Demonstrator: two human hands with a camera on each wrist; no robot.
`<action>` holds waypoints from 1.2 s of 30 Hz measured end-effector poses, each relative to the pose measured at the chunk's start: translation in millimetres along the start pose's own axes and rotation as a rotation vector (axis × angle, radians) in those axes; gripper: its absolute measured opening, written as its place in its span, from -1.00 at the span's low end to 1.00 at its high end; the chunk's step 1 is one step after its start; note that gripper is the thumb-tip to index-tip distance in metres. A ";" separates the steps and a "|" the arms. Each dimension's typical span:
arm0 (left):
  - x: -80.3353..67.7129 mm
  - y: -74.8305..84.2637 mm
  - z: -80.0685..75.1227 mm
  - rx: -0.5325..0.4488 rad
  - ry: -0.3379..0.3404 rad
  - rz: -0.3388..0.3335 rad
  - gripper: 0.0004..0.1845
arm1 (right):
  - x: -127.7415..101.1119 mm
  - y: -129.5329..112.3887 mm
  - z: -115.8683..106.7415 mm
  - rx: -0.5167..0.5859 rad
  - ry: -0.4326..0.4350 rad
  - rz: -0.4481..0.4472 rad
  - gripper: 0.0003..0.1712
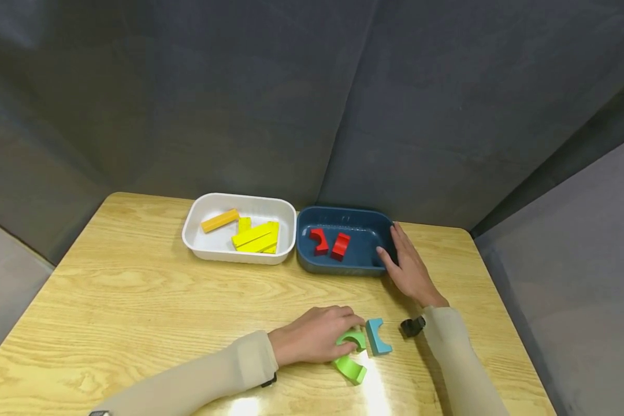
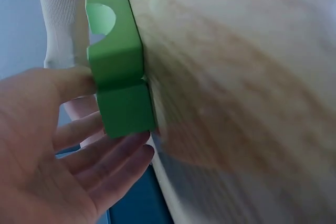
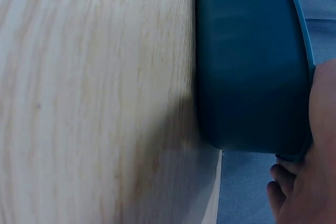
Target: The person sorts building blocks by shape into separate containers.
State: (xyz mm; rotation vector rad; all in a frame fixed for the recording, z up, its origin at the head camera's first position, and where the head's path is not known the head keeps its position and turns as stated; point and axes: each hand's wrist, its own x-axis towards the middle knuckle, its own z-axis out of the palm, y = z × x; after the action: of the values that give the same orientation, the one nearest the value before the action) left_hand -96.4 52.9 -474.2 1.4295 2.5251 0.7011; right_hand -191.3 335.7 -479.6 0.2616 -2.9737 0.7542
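While the left hand [image 1: 312, 335] pinches a green arch block [image 1: 352, 339] near the desk's [image 1: 135, 289] front edge, the right hand [image 1: 411, 268] lies with straight, relaxed fingers against the blue tray [image 1: 366, 222] toward the back right corner. Second green arch [image 1: 349, 370] and a blue block [image 1: 378, 336] sit just beside. White tray [image 1: 197, 211] holds yellow pieces.

The left hand [image 1: 312, 335] covers most of one green arch block [image 1: 352, 340] near the desk's [image 1: 135, 289] front edge. In the right wrist view the desk grain is blurred, and the picture's edge cuts off the blue tray [image 3: 252, 77] and all but a few fingers [image 3: 286, 190]
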 end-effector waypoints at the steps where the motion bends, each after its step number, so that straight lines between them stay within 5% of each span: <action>1: 1.0 0.1 0.2 0.002 -0.005 -0.003 -0.52 | 0.4 0.3 0.1 -0.001 0.000 0.000 -0.03; 22: 4.5 1.3 -1.3 0.040 0.026 -0.064 -0.65 | 2.3 -0.5 0.4 -0.006 0.000 0.010 -0.05; 36: -2.6 -6.3 -20.0 0.012 0.073 -0.099 -0.67 | 0.8 1.6 1.0 0.004 0.003 0.000 -0.05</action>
State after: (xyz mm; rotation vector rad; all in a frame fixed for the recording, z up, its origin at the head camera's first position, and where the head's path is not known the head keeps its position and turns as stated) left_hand -107.0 41.5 -459.9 1.2951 2.6385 0.7355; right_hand -192.4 336.5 -481.1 0.2599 -2.9694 0.7599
